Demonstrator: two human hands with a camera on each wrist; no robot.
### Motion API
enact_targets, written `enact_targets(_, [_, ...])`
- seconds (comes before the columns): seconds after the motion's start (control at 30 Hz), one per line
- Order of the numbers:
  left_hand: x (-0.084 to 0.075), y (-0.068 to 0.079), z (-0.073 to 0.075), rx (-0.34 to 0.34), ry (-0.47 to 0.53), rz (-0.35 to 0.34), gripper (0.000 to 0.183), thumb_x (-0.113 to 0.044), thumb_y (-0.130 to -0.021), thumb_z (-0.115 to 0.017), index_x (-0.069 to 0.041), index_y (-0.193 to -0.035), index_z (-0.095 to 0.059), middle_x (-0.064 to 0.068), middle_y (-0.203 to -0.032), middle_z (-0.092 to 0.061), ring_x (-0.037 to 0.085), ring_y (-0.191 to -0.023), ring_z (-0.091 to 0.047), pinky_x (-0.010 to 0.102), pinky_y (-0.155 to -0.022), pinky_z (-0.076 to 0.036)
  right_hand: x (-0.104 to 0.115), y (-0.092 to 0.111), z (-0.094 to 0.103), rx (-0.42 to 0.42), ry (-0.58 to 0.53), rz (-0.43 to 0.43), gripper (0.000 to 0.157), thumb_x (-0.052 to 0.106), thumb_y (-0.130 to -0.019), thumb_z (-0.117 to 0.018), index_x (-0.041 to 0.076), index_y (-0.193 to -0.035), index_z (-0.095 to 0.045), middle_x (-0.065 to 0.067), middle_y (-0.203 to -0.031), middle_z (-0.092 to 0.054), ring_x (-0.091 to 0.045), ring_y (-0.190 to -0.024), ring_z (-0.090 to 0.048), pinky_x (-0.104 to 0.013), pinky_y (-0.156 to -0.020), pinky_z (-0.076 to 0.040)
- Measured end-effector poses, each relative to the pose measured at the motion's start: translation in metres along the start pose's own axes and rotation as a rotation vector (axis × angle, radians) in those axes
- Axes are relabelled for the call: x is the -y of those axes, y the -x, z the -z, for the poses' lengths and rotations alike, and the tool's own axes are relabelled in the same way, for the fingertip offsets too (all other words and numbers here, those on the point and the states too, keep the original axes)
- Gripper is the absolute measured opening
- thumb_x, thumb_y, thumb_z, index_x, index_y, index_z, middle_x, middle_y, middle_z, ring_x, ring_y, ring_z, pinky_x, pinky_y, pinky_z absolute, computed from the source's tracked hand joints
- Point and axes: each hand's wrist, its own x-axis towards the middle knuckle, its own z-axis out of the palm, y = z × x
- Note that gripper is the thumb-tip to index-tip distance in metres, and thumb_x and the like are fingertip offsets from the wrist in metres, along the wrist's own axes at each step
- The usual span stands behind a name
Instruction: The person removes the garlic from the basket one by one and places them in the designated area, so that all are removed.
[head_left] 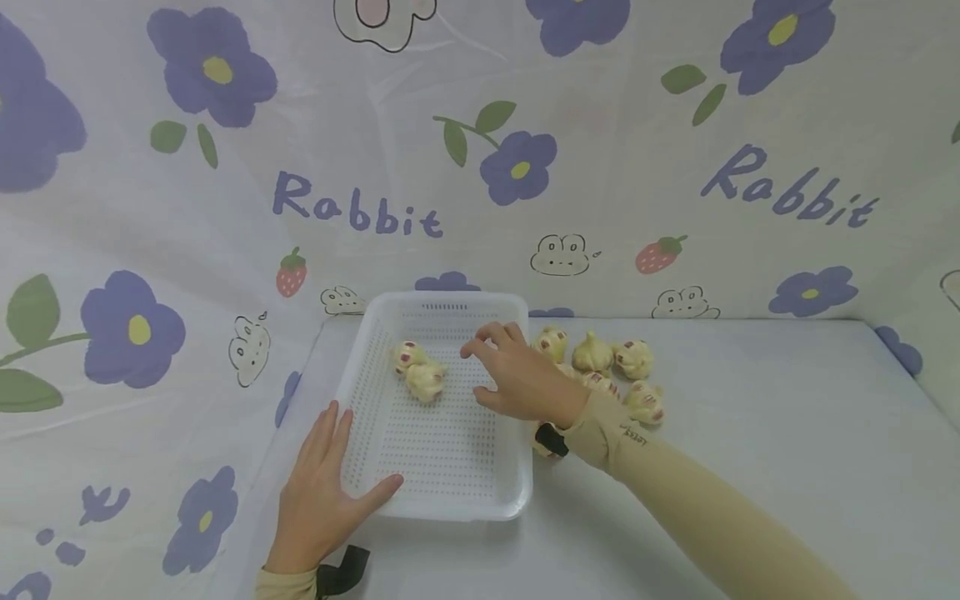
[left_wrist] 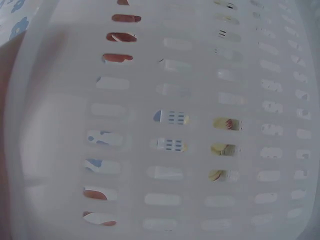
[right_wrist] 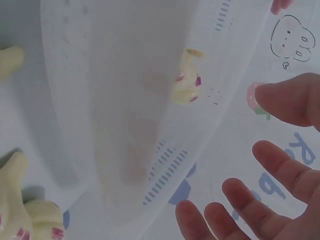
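Note:
A white plastic basket (head_left: 442,500) with a perforated bottom stands on the table. Two garlic bulbs, pale with purple marks, lie together in its left half: one bulb (head_left: 409,357) behind, the other bulb (head_left: 426,382) in front. My left hand (head_left: 318,492) rests against the basket's front left corner, fingers straight and thumb over the rim. Over the basket's right side hovers my right hand (head_left: 525,379), its fingers spread and slightly bent with nothing between them; the right wrist view shows this hand (right_wrist: 280,200) too. Through the basket's slots, the left wrist view gives only scraps.
Right of the basket, several more garlic bulbs (head_left: 593,353) are grouped on the white table (head_left: 772,433), partly behind my right forearm. One bulb (head_left: 549,442) lies close to the basket's right wall, near the black wrist strap. A printed cloth (head_left: 615,183) hangs behind.

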Motion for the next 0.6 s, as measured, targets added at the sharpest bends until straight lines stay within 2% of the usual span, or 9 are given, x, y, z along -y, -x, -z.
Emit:
enact_targets(0.2, [-0.002,-0.001,0.001,0.009,-0.007,0.008,0.114,-0.069,-0.078,-0.078,-0.002,-0.160,-0.038,0.019,-0.170,-0.029,0.042,-0.156,-0.029,0.068,-0.118,-0.034,0.004,-0.014,-0.006,0.058,0.006,0.002,0.048,0.014,-0.094,-0.072,0.008,-0.139,-0.058,-0.018,-0.140,-0.051,-0.034,-0.123,-0.047,-0.035,-0.079,-0.058])
enact_targets(0.6, [-0.001,-0.001,0.000,0.004,-0.001,0.006,0.113,-0.068,-0.078,-0.079,-0.002,-0.160,-0.039,0.019,-0.169,-0.031,0.043,-0.155,-0.031,0.069,-0.117,-0.035,0.014,-0.037,-0.012,0.118,0.027,-0.001,0.054,0.013,-0.092,-0.073,0.010,-0.143,-0.056,-0.018,-0.141,-0.051,-0.033,-0.123,-0.047,-0.039,-0.090,-0.056])
